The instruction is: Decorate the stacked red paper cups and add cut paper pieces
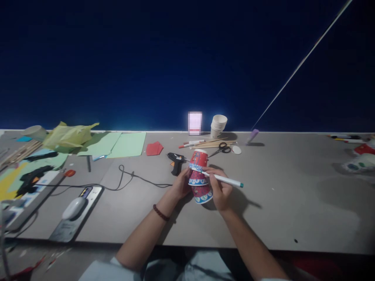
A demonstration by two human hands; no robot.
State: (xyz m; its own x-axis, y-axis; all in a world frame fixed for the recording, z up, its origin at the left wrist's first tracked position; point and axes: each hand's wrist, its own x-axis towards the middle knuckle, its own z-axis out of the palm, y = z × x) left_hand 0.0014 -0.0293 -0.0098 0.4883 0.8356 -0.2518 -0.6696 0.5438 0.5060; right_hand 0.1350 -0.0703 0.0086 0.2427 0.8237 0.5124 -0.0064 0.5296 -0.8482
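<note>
In the head view, a stack of red paper cups with blue-and-white patterned rims tilts over the table, between my hands. My left hand wraps around its left side, and a dark bead bracelet circles that wrist. A white marker with a green end is pinched in my right hand. Its tip points left against or very close to the upper cup; I cannot tell if it touches. Just beyond my left hand lies a black glue gun. Black-handled scissors rest past the cups.
A stack of white paper cups stands at the back, near thin wooden sticks. Leftward lie green paper sheets, a yellow plastic bag, a white power strip and a phone. A black cable crosses the table.
</note>
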